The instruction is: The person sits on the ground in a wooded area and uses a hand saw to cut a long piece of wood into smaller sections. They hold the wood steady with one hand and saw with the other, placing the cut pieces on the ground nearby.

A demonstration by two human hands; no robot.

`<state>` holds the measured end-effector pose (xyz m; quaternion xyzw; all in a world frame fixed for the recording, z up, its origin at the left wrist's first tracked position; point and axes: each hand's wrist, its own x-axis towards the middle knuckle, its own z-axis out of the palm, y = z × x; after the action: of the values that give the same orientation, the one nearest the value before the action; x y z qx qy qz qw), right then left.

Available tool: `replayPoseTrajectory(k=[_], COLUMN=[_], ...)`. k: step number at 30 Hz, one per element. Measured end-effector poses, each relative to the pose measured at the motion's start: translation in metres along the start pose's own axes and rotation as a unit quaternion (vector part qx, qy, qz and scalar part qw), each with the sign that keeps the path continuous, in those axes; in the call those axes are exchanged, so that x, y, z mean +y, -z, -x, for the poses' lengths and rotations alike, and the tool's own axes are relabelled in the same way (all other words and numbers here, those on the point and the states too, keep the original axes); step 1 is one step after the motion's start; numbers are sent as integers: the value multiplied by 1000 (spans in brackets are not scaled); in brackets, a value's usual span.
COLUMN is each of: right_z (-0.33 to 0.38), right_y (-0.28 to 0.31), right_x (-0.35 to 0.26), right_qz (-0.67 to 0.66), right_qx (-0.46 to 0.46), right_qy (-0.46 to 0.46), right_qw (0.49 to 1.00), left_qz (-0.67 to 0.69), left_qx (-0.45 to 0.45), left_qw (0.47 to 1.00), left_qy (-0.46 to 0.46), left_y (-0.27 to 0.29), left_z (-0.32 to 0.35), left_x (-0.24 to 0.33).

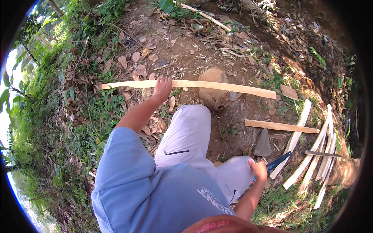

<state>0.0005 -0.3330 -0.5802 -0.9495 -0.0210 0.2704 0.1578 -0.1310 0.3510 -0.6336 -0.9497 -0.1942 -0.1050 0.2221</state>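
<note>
My left hand (pixel 162 88) is closed around a long, pale wooden strip (pixel 241 88), left of its middle. The strip runs crosswise in front of me and passes over the top of a round wooden stump (pixel 213 75). By my right knee, my right hand (pixel 258 169) is closed on a blue, flat, blade-like tool (pixel 279 161). Its tip points away to the right, and my fingers hide part of it, so its exact kind is unclear.
A shorter wooden strip (pixel 281 126) lies right of the stump, above a grey pointed stone (pixel 263 143). Several pale strips (pixel 309 162) lie fanned out at the right, with a dark stick (pixel 322 154) across them. Plants (pixel 50 116) cover the left slope.
</note>
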Motion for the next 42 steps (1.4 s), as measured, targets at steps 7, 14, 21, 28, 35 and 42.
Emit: replayPoseTrajectory(k=[7,14,21,28,35,42], right_z=[-8,37,116,127,117,124], right_y=[-3,1,61,70,52,41], right_x=[0,-44,-172,-211,-213,-222], right_qz=[49,-111,-723,-720,-715,-698], right_qx=[38,-19,32,54,108,166], right_qy=[17,167,261,230,149,101], right_qw=[998,980,639,653,675,689], left_qz=[78,145,258,299,565,392], left_qx=[-98,-79,-169,-337,-313,-242], left_qw=[991,977,916,860,733,883], left_qy=[-36,-136,-257,-241,-212,-93], left_y=[118,238,294,297,238,179], left_z=[-66,-54,-13,-38,-29,26], left_x=[26,90,137,112,55,-18])
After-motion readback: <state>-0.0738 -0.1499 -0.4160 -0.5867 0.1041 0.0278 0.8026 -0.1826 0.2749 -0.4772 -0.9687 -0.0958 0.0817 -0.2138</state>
